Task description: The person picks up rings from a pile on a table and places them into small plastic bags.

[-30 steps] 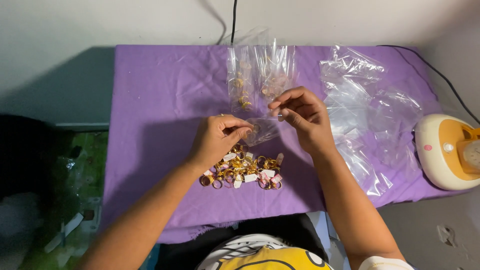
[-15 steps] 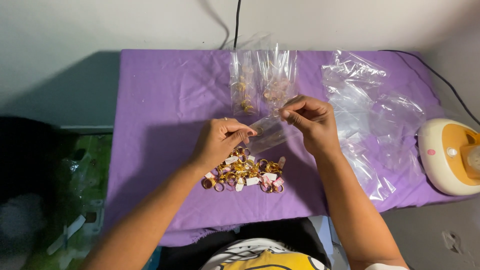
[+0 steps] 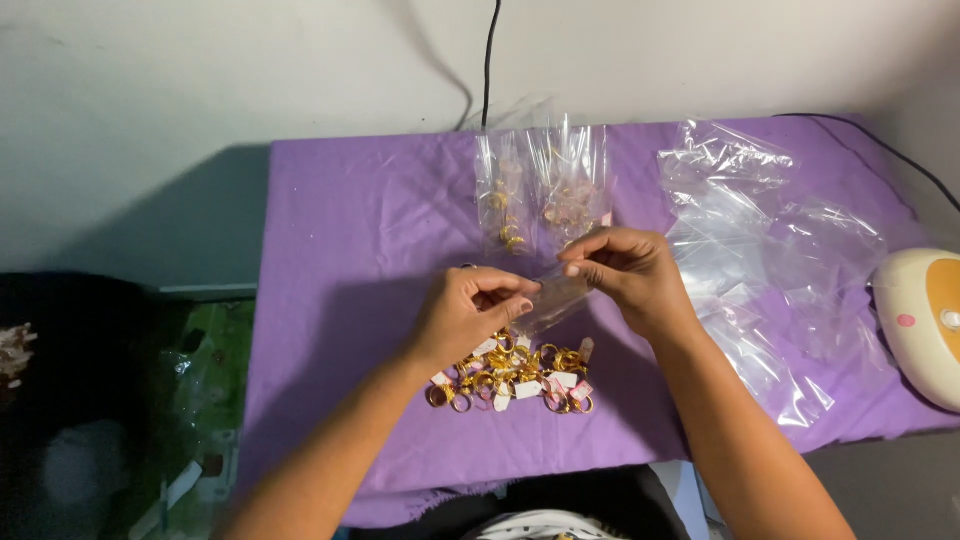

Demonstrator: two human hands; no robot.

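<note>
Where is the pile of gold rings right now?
In the head view, the pile of gold rings lies on the purple cloth, near its front edge, just below both hands.

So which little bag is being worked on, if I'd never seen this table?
Start at the purple cloth. At its near middle, above the heap of gold rings, the left hand and right hand pinch one small clear bag. It alone is lifted; the others lie flat.
</note>
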